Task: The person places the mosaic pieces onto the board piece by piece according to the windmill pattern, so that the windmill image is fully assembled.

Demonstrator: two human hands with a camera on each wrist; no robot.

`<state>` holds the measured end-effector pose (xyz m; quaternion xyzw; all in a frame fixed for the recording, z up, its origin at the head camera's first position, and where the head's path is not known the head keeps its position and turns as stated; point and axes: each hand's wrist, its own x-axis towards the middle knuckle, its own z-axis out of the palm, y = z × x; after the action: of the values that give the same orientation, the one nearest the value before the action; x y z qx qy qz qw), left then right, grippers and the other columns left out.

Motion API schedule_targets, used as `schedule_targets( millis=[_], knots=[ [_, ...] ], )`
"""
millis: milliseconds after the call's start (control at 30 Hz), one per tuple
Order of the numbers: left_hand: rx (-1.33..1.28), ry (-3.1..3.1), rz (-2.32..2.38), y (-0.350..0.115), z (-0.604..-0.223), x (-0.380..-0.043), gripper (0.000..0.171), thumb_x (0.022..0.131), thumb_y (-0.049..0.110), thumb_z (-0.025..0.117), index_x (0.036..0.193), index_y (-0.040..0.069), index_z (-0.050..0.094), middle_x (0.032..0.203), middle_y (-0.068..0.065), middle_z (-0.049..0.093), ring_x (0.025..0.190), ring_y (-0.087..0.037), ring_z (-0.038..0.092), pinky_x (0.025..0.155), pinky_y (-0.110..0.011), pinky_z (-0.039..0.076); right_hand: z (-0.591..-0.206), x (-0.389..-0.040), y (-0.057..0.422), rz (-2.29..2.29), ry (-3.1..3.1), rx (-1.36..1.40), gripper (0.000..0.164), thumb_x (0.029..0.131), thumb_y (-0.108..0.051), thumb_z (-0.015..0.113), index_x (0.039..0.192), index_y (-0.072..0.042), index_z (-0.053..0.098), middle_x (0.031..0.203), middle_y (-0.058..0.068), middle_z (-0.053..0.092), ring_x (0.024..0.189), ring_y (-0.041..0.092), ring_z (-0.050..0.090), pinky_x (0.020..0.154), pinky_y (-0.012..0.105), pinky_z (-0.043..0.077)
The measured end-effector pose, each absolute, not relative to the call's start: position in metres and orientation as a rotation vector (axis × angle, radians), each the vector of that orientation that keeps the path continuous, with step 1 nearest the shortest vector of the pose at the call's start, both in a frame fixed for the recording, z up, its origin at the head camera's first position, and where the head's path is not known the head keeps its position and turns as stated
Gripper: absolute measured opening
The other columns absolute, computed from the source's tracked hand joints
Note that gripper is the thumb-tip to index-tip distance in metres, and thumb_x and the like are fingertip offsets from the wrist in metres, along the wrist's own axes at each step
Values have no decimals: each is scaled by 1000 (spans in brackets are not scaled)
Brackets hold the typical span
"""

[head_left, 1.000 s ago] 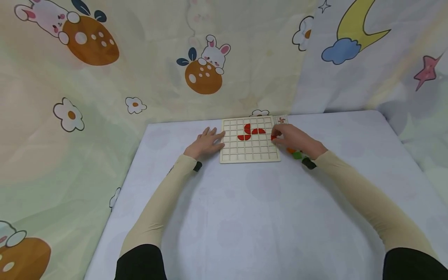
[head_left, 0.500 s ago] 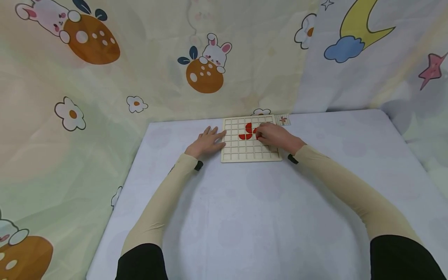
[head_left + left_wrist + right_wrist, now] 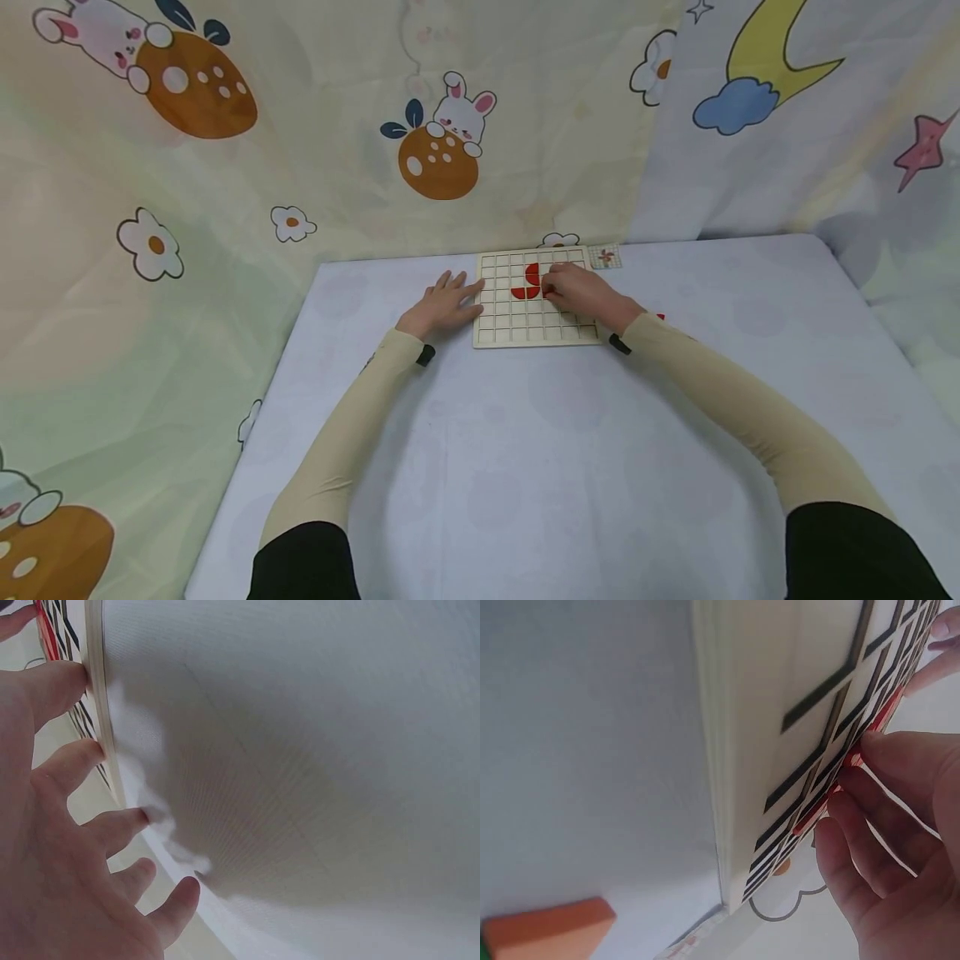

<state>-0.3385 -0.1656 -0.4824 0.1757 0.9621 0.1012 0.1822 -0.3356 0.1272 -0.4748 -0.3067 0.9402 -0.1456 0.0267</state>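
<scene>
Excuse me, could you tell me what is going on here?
A person is working at a gridded board on a white table. The left hand touches the board's left edge, while the right hand pinches a red piece at the grid. Other red pieces already lie on the board. A small patterned card lies by its far right corner, and an orange piece lies off the board.

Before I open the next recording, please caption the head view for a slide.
Left hand touching the edge of a gridded board, right hand at red pieces on it.
</scene>
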Motion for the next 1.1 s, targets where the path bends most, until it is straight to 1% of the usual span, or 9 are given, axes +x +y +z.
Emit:
schedule_targets(
  millis=[133, 300, 400, 533, 633, 667, 867, 900, 1100],
  knots=[
    [494, 2714, 279, -165, -482, -339, 66, 103, 57, 41, 161, 36, 20, 171, -8, 6, 157, -35, -7, 124, -62, 8, -475, -332, 128, -411, 2913, -931, 16, 97, -8, 62, 109, -5, 73, 107, 11, 69, 99, 27, 61, 87, 40, 53],
    [486, 2719, 270, -165, -482, -339, 66, 102, 58, 41, 161, 36, 20, 171, -8, 6, 157, -35, -7, 124, -61, 8, -474, -331, 131, -456, 2898, -924, 22, 99, -4, 56, 113, -4, 72, 108, 11, 69, 98, 27, 61, 88, 40, 53],
    [482, 2711, 270, -164, -482, -339, 66, 102, 58, 41, 161, 37, 19, 171, -7, 6, 158, -35, -7, 124, -61, 8, -470, -330, 137, -549, 2882, -894, 23, 100, -5, 56, 116, -4, 72, 111, 10, 69, 102, 26, 62, 91, 41, 53],
    [474, 2707, 276, -163, -480, -337, 66, 102, 57, 42, 161, 37, 19, 171, -7, 5, 158, -34, -8, 124, -61, 7, -460, -329, 153, -696, 2861, -797, 23, 100, -7, 58, 119, -3, 71, 118, 12, 69, 110, 27, 62, 97, 44, 52],
    [472, 2708, 284, -163, -480, -337, 66, 102, 57, 43, 161, 36, 20, 171, -7, 6, 158, -34, -8, 124, -61, 7, -454, -326, 175, -745, 2838, -699, 24, 101, -7, 56, 122, -1, 68, 123, 16, 68, 112, 30, 60, 100, 48, 50],
    [473, 2708, 287, -163, -480, -337, 66, 102, 56, 43, 161, 36, 20, 171, -7, 6, 158, -34, -8, 124, -61, 7, -453, -325, 183, -744, 2833, -668, 25, 102, -7, 55, 123, -1, 67, 127, 17, 66, 117, 31, 59, 101, 48, 49],
    [475, 2707, 287, -165, -481, -338, 66, 103, 56, 42, 161, 35, 19, 171, -8, 5, 157, -35, -8, 124, -61, 7, -452, -305, 238, -652, 2753, -505, 27, 102, -7, 52, 123, 0, 65, 124, 19, 66, 104, 28, 61, 94, 47, 50],
    [473, 2706, 283, -165, -482, -338, 66, 102, 56, 42, 161, 35, 19, 171, -8, 5, 157, -35, -8, 124, -61, 7, -452, -300, 245, -635, 2738, -486, 26, 101, -8, 53, 123, 1, 65, 119, 19, 67, 98, 28, 60, 91, 47, 51],
    [481, 2703, 277, -165, -482, -339, 67, 102, 57, 42, 161, 35, 19, 171, -7, 4, 157, -35, -8, 124, -61, 7, -453, -270, 274, -567, 2739, -369, 29, 97, -18, 62, 116, 5, 63, 107, 22, 67, 95, 32, 61, 84, 50, 51]
  ],
)
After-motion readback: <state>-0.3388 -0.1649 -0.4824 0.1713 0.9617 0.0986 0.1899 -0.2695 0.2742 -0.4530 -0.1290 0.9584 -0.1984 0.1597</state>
